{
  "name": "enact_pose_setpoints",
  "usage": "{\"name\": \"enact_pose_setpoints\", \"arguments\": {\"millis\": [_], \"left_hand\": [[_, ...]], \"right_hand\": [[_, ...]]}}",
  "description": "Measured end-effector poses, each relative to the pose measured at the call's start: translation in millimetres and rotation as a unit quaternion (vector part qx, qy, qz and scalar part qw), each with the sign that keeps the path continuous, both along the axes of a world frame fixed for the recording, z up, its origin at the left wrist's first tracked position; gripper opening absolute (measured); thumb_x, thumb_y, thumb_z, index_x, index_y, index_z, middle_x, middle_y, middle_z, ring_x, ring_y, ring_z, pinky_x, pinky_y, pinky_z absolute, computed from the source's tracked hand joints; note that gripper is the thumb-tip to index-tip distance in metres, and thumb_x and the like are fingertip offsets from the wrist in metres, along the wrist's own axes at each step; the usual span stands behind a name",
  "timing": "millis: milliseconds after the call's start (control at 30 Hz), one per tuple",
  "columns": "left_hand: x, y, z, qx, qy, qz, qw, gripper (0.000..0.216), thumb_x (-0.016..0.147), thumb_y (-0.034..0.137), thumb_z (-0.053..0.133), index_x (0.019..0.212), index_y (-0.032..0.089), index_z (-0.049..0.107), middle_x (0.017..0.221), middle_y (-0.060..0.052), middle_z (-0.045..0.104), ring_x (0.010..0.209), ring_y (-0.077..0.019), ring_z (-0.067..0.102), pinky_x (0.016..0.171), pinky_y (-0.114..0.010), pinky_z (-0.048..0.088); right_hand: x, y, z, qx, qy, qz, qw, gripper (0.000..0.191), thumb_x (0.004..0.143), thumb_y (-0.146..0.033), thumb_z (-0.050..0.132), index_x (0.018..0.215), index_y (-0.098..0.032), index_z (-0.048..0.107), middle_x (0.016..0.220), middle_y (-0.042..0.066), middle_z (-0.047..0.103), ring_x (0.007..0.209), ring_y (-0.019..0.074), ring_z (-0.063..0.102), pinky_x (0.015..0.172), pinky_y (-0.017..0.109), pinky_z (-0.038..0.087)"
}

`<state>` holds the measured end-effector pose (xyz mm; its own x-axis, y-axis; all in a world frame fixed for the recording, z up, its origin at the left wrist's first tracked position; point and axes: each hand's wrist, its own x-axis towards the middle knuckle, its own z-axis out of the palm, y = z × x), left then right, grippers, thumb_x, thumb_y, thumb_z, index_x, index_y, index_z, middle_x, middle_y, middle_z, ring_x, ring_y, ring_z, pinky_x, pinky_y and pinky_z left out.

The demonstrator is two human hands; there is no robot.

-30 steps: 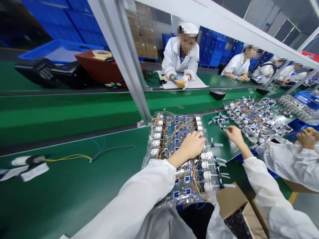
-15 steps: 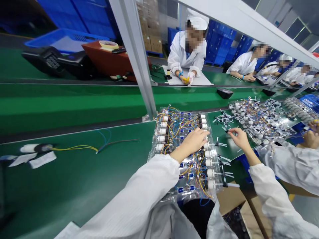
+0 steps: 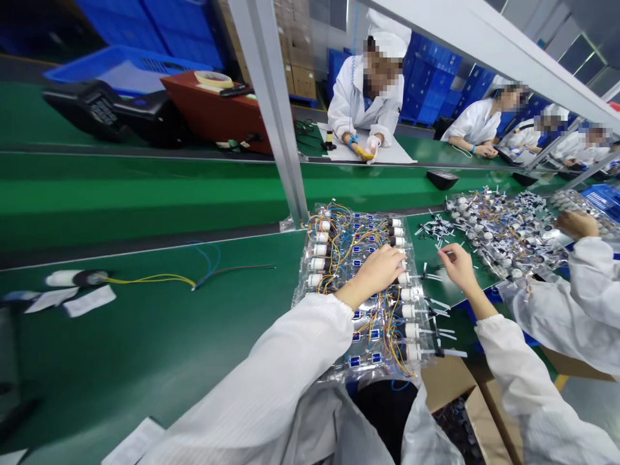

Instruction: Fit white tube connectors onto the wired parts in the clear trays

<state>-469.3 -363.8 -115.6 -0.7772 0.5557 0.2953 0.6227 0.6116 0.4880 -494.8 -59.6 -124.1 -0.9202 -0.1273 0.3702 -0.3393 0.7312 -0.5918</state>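
A clear plastic blister tray (image 3: 298, 290) in front of me holds two columns of small white-and-black cylindrical motors (image 3: 411, 332) with yellow, blue and red wires. My left hand (image 3: 380, 268) lies over the tray's right column, its fingers closed around a motor there; the hand hides most of that motor. Off the tray's right side, my right hand (image 3: 458, 266) is pinched, with a thin white strip near its fingertips; whatever it grips is too small to make out. Black clips with white strips (image 3: 443, 332) stick out from the lower right motors.
Loose black-and-white clips (image 3: 436, 227) lie beyond my right hand, beside a heap of wired parts (image 3: 504, 226). At left is a single wired motor (image 3: 72, 278). A metal post (image 3: 276, 116) rises behind the tray. A co-worker's hand (image 3: 578, 225) reaches in at right; a carton (image 3: 450, 381) stands below.
My right hand has shifted slightly left, and the black clip seen at its fingertips no longer shows there. My left hand stays on the tray. The co-worker's hand at right has moved toward the heap.
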Motion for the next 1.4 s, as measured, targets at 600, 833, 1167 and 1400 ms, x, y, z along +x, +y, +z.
{"name": "enact_pose_setpoints", "arguments": {"millis": [600,833,1167,1400], "left_hand": [[-0.3,-1.0,-0.8,0.063,-0.054,0.023,0.996,0.033,0.093,0.033,0.072,0.123,0.02,0.073,0.108,-0.011,0.069,0.118,-0.0271,0.057,0.102,-0.041,0.052],[-1.8,-1.5,2.0,0.047,-0.051,0.013,0.998,0.029,0.098,0.034,0.065,0.123,0.02,0.074,0.105,-0.01,0.071,0.113,-0.0262,0.057,0.098,-0.04,0.052],[-2.0,-1.4,2.3,0.061,-0.078,0.03,0.995,0.028,0.099,0.038,0.064,0.118,0.021,0.075,0.106,-0.01,0.068,0.112,-0.025,0.061,0.098,-0.04,0.053],[-3.4,-0.6,-0.8,0.074,-0.084,0.04,0.993,0.029,0.096,0.039,0.068,0.119,0.022,0.076,0.109,-0.01,0.069,0.108,-0.0244,0.063,0.097,-0.04,0.054]], "right_hand": [[24.8,-86.5,27.8,-0.125,-0.134,0.095,0.978,0.017,0.086,-0.038,0.075,0.09,-0.022,0.076,0.093,0.006,0.077,0.086,0.0215,0.071,0.08,0.036,0.056],[34.2,-90.7,7.2,-0.16,-0.129,0.075,0.976,0.018,0.091,-0.036,0.07,0.1,-0.022,0.078,0.103,0.006,0.079,0.095,0.0225,0.072,0.089,0.038,0.056],[37.2,-94.8,-6.8,-0.208,-0.119,0.028,0.971,0.017,0.084,-0.038,0.078,0.09,-0.023,0.077,0.092,0.005,0.078,0.083,0.0213,0.07,0.077,0.034,0.055],[37.2,-98.9,-17.1,-0.299,-0.143,-0.02,0.943,0.022,0.078,-0.038,0.085,0.085,-0.022,0.072,0.089,0.005,0.077,0.085,0.0209,0.071,0.082,0.035,0.055]]}}
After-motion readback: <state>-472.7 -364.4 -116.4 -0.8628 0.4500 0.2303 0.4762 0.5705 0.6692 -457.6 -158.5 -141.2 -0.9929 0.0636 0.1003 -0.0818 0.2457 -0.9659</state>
